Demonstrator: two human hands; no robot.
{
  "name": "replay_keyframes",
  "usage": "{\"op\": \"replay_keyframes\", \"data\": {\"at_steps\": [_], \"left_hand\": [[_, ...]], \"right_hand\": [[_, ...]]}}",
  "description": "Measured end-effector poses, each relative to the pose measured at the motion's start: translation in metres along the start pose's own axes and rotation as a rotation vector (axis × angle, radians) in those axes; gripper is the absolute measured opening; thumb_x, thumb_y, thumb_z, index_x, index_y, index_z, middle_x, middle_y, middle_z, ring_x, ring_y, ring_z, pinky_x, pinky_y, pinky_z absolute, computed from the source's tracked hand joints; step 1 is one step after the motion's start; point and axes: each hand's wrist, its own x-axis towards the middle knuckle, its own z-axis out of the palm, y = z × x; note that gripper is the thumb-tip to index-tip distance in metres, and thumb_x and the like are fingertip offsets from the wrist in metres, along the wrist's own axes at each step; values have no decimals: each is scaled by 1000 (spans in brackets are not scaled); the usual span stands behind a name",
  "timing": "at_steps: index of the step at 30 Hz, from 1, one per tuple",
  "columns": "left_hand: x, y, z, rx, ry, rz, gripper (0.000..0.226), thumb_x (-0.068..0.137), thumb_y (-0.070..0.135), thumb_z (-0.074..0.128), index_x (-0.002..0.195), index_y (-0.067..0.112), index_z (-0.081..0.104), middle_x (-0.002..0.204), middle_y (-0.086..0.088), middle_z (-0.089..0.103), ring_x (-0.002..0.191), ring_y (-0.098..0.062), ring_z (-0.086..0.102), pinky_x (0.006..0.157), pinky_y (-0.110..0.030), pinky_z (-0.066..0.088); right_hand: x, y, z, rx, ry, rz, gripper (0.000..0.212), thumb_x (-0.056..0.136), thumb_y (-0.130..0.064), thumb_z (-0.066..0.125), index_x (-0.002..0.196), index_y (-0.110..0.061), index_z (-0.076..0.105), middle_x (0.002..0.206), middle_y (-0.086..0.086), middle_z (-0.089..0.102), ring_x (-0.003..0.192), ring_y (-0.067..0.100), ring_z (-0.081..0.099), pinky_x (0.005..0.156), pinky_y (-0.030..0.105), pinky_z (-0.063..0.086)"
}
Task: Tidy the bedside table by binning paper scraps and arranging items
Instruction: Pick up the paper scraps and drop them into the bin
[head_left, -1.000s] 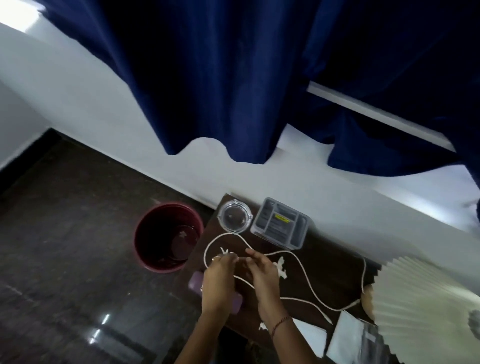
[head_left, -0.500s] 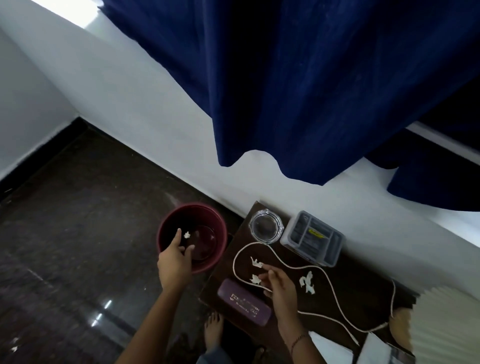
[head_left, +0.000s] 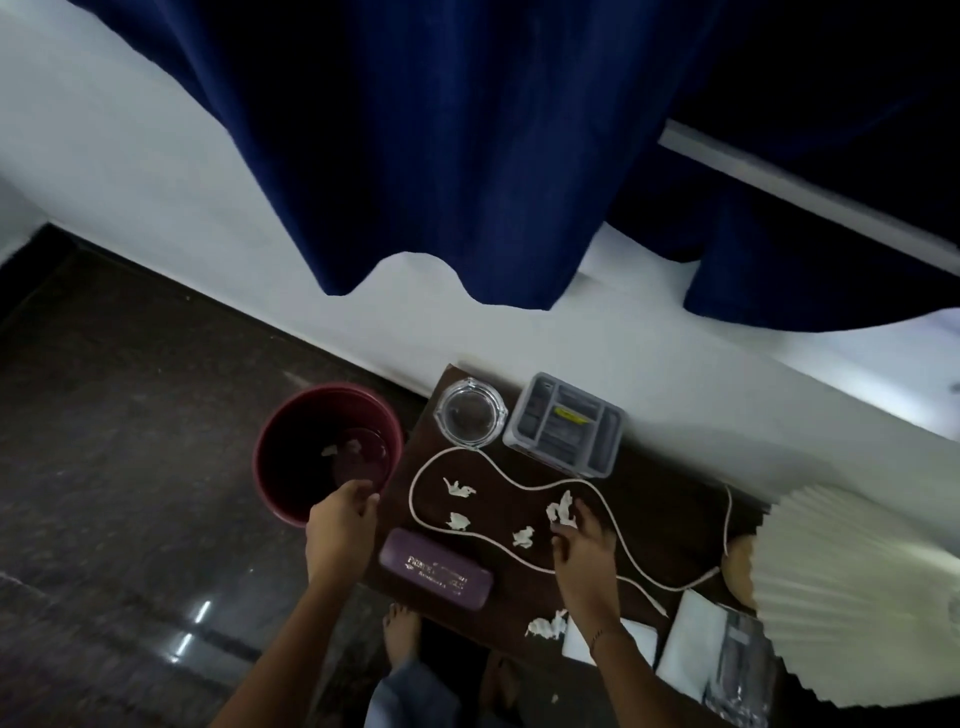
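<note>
Over dark bedside table (head_left: 649, 499), our right hand (head_left: 582, 540) reaches with fingers (head_left: 563, 527) spread loose, fingertips touching crumpled scrap (head_left: 561, 512), not yet closed on it. Our left hand (head_left: 340, 525) hangs at near rim of maroon bin (head_left: 280, 457), fingers curled; whether they hold anything, we cannot tell. Two scraps (head_left: 343, 448) lie in bin. More scraps (head_left: 460, 488) lie inside loop of white cable (head_left: 415, 483). Purple case (head_left: 436, 569) at table front, between our hands.

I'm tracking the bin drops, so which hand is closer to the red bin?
Left. The left hand is at the red bin's near rim; the right hand is over the table by the paper scraps.
</note>
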Motion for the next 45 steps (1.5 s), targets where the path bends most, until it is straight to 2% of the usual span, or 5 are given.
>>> {"op": "replay_keyframes", "data": {"at_steps": [8,17,25,34,45], "left_hand": [[-9,5,22,37,-7,34,21,84,17,57,102,14,68,90,-11,73,85,-28,68,81,-38,54],[-46,40,48,-170,-177,35,19,85,6,57,100,6,68,79,-12,71,67,-23,69,70,-39,58],[-61,68,57,-612,-619,-179,22,89,5,53,108,-3,61,67,-3,65,61,-10,62,51,-14,52],[-34,32,-5,-618,-415,-186,7,79,8,68,81,3,72,59,-4,72,63,-21,68,62,-27,52],[11,7,-78,-789,-58,-289,13,84,3,60,93,-5,66,81,-18,68,65,-21,65,57,-22,57]], "right_hand": [[6,19,8,6,-31,-17,35,92,-1,39,122,-3,56,138,10,48,118,26,49,103,27,35],[-20,7,-24,690,168,164,14,81,-6,67,86,-17,74,87,-2,74,78,-1,66,70,0,44],[-19,-51,-25,1017,-136,121,16,76,-3,71,79,-16,61,83,8,68,80,17,64,77,31,54],[-18,-125,-7,813,-213,-5,22,76,-1,70,79,-18,57,80,9,69,78,22,69,75,44,59],[-10,-240,23,511,-170,-412,18,80,5,55,87,-10,62,89,10,70,80,15,64,71,20,51]]}}
